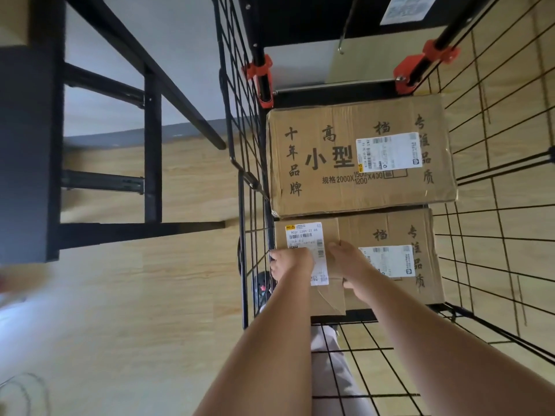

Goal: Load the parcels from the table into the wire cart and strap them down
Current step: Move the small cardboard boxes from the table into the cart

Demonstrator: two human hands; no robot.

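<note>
Small parcel (330, 232): lies on the near large box (399, 265), against the left wall of the wire cart (241, 235). Left hand (289, 262) clasps its left edge, fingers apparently curled under. Right hand (350, 264) grips its right edge. Far large box (345, 187): just beyond.

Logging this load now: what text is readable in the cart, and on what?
"小型": far carton, top face.
"十年品牌": same carton, left side.
"规格 2000X 1500/1200 X400": same carton, under "小型".
"品质": near carton, right side.
"902F 0391-22 03": label on small carton held by left hand and right hand.
Rest of that label, far carton's label, near carton's label: too small to read.
</note>
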